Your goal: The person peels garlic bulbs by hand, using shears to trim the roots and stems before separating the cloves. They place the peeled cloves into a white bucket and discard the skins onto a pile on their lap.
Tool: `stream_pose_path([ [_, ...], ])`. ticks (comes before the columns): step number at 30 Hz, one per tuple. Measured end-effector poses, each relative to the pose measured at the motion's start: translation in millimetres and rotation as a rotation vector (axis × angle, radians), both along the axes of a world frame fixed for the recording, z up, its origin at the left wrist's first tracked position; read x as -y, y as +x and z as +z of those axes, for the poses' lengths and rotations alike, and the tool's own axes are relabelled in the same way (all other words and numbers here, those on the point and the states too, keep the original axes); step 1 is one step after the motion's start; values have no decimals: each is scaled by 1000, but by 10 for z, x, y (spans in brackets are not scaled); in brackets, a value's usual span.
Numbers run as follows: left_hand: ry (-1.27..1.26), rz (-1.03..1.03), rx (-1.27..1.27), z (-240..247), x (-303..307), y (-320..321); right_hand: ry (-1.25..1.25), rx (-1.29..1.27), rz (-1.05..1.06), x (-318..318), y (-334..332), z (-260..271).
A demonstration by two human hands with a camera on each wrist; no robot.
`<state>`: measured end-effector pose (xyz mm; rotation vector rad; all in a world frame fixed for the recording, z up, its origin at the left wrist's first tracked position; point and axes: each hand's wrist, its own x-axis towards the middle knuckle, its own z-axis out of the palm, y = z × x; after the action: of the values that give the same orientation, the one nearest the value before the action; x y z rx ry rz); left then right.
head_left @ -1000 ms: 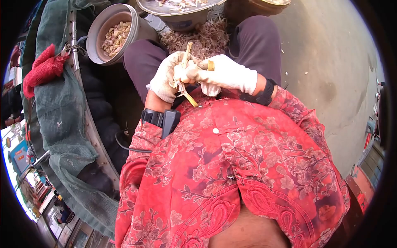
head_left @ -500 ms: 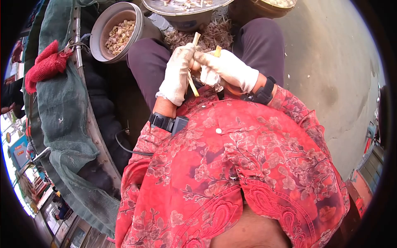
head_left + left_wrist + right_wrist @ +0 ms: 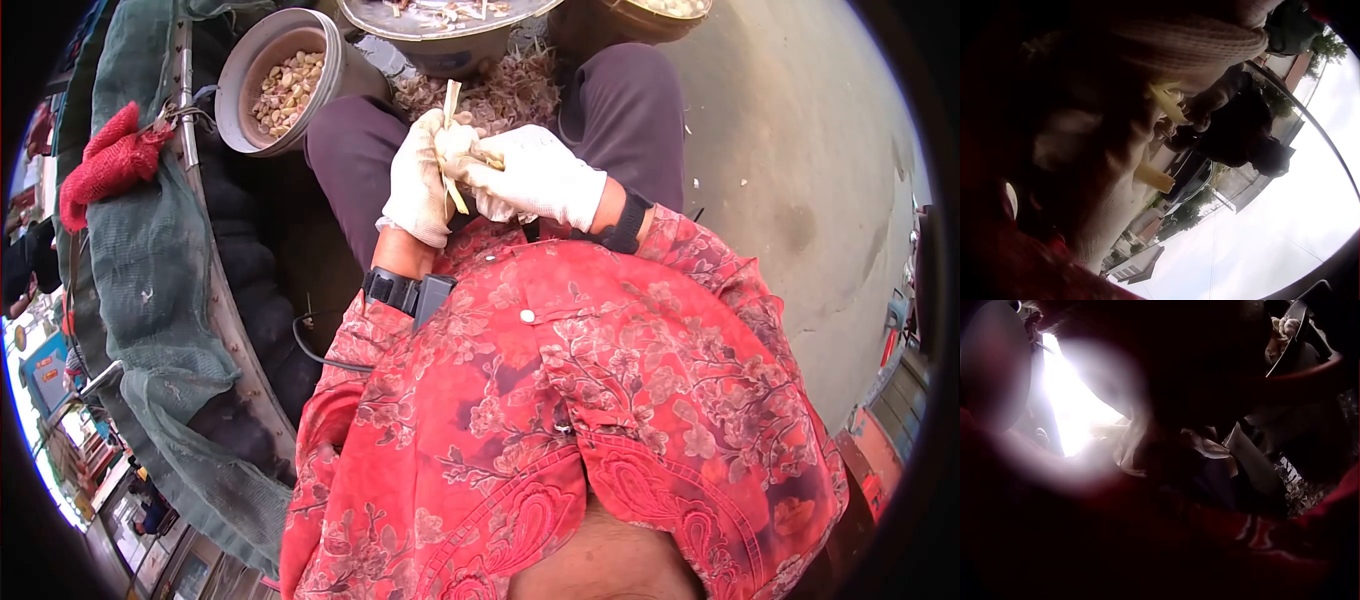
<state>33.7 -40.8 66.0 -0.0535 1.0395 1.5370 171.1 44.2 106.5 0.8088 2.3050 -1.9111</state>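
In the head view both hands wear white knit gloves and meet between the knees. My left hand (image 3: 412, 195) grips a garlic bulb (image 3: 456, 143), whose dry yellowish stalk (image 3: 452, 100) points forward past the fingers. Another pale stalk end hangs below the bulb. From the other side my right hand (image 3: 550, 180) pinches the bulb with thumb and fingers. A short yellowish stub (image 3: 492, 160) pokes out by its fingers, and a whitish lump shows under that hand. The left wrist view has pale stalk pieces (image 3: 1157, 178) at the gloved fingers; the right wrist view is mostly dark.
A pale bucket (image 3: 225, 95) of garlic cloves (image 3: 290, 95) stands forward left. Ahead are a wide basin (image 3: 450, 35) with scraps on top and a peel pile (image 3: 530, 85). A container (image 3: 590, 22) sits forward right. Green netting (image 3: 150, 270) and a red mesh bag (image 3: 110, 170) lie left.
The left hand has turned more upright and the bulb's stalk with it. The right fingers have shifted on the bulb, and the yellowish stub by them now shows less.
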Motion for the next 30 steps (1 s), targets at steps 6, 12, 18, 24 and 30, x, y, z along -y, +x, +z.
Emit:
stream_pose_path([
  [6, 278, -153, 368, -424, 118, -230, 238, -27, 159, -11, 65, -60],
  [12, 127, 68, 132, -39, -28, -276, 625, -144, 434, 125, 239, -246],
  [18, 169, -56, -158, 176, 16, -306, -576, -57, -186, -114, 131, 70],
  [24, 267, -66, -4, 196, 45, -231, -511, -38, -168, -218, 62, -30],
  [30, 325, -164, -129, 91, 106, -207, -620, -82, -216, -159, 48, -20],
])
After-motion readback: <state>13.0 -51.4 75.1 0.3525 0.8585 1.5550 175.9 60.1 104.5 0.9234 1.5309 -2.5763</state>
